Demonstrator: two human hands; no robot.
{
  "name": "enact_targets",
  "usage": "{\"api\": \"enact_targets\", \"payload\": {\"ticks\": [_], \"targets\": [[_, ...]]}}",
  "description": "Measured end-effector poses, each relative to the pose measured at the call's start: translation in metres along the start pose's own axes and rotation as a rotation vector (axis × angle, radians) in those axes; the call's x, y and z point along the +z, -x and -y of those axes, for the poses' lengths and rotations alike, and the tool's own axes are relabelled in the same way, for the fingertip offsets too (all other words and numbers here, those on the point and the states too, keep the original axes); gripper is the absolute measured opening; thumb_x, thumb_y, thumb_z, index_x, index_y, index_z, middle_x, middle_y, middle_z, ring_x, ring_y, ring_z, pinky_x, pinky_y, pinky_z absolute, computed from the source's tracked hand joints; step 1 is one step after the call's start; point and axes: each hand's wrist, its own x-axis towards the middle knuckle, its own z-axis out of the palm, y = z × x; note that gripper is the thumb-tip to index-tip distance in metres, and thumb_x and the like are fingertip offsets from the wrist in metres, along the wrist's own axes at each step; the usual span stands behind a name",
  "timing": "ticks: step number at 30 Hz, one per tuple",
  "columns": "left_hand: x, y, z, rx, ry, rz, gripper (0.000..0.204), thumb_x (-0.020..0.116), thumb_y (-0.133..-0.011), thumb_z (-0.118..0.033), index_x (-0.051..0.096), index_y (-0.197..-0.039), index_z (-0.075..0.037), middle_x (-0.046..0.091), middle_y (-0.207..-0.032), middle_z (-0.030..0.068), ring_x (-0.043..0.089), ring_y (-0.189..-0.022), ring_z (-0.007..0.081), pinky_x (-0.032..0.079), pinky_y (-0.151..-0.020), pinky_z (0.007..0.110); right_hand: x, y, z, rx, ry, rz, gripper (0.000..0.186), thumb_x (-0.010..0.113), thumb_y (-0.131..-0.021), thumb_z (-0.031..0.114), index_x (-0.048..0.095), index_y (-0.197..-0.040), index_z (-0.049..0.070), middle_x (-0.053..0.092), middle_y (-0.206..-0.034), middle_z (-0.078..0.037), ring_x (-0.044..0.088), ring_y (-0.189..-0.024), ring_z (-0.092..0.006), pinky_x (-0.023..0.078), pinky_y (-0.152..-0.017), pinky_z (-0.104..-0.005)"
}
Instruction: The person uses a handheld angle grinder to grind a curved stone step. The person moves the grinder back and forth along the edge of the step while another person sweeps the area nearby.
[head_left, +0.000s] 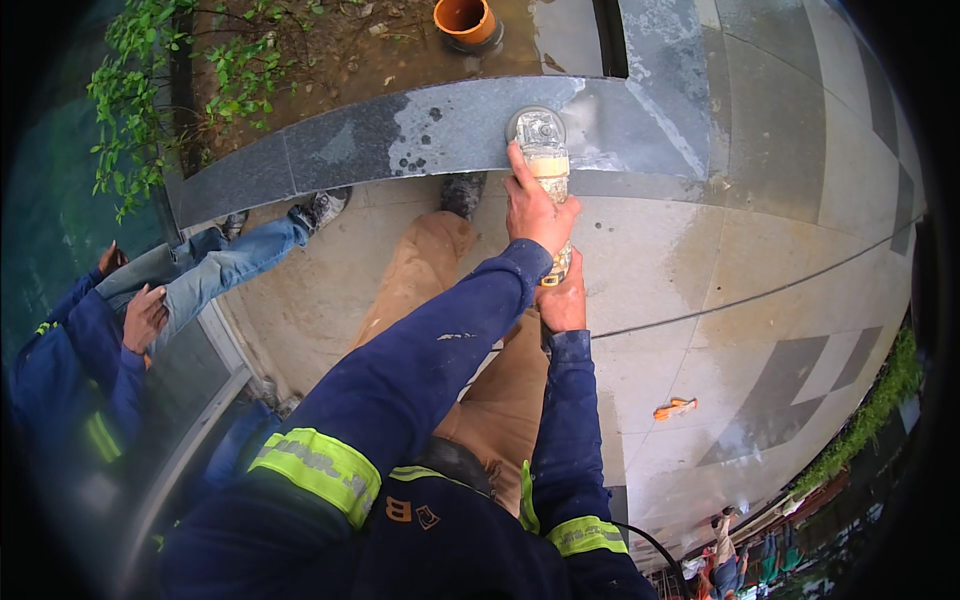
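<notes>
An angle grinder [547, 166], pale with dried grime, lies along the line of my arms. Its round head and disc [513, 124] rest over the grey stone coping [450, 125] of a low planter wall; whether the disc is spinning I cannot tell. My left hand [540, 208] wraps the front of the grinder body, index finger stretched along its side toward the head. Behind it, my right hand [565, 295] grips the rear end. Pale, wet-looking patches and several dark spots mark the stone left of the disc.
An orange pipe [465, 18] stands in muddy water inside the planter, beside a leafy shrub [140, 90]. A dark cable [760, 284] crosses the paving on the right, near an orange-and-white glove [675, 409]. On the left a person in jeans [230, 265] sits by a glass panel.
</notes>
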Motion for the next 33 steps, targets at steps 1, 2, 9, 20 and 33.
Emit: {"api": "enact_targets", "payload": {"ticks": [1, 2, 9, 20, 33], "targets": [[0.000, 0.003, 0.003, 0.011, -0.008, -0.010, 0.113, 0.073, -0.070, -0.017, -0.004, -0.153, -0.013, 0.043, -0.120, 0.0285, 0.057, -0.102, 0.0461, 0.049, -0.088, 0.050, 0.001, 0.003, -0.005, -0.003, -0.002, 0.014, 0.087, 0.076, -0.059, 0.006, 0.037, -0.137, 0.003, 0.065, -0.107, -0.025, 0.064, -0.101, -0.0416, 0.050, -0.088, -0.0431], [-0.001, 0.007, 0.008, 0.020, -0.017, -0.026, 0.113, 0.074, -0.070, -0.017, -0.004, -0.153, -0.013, 0.043, -0.120, 0.0287, 0.057, -0.102, 0.0462, 0.049, -0.088, 0.050, 0.003, 0.007, -0.006, 0.033, 0.052, 0.014, 0.090, 0.076, -0.059, 0.006, 0.035, -0.139, 0.001, 0.065, -0.108, -0.025, 0.065, -0.102, -0.0397, 0.050, -0.089, -0.0420], [0.013, 0.013, 0.001, -0.005, 0.020, 0.025, 0.113, 0.074, -0.070, -0.016, -0.003, -0.153, -0.013, 0.043, -0.119, 0.0285, 0.057, -0.101, 0.0465, 0.050, -0.087, 0.050, -0.013, 0.009, -0.001, 0.126, -0.028, -0.005, 0.087, 0.076, -0.060, 0.002, 0.037, -0.138, 0.002, 0.066, -0.106, -0.021, 0.065, -0.098, -0.0332, 0.051, -0.088, -0.0394], [0.001, 0.015, 0.010, -0.018, 0.006, -0.008, 0.112, 0.074, -0.070, -0.016, -0.001, -0.153, -0.013, 0.043, -0.119, 0.0278, 0.057, -0.101, 0.0463, 0.051, -0.086, 0.049, -0.001, 0.014, -0.001, 0.125, -0.072, 0.039, 0.084, 0.074, -0.061, 0.000, 0.038, -0.137, 0.004, 0.065, -0.109, -0.019, 0.064, -0.099, -0.0296, 0.050, -0.087, -0.0383], [0.005, 0.046, -0.009, 0.122, 0.127, 0.169, 0.107, 0.074, -0.072, -0.010, 0.004, -0.153, -0.013, 0.044, -0.119, 0.0265, 0.054, -0.105, 0.0460, 0.048, -0.088, 0.050, -0.007, 0.048, -0.004, -0.052, -0.096, -0.172, 0.076, 0.071, -0.076, 0.003, 0.033, -0.141, 0.000, 0.055, -0.125, -0.019, 0.055, -0.114, -0.0271, 0.042, -0.098, -0.0352]]}}
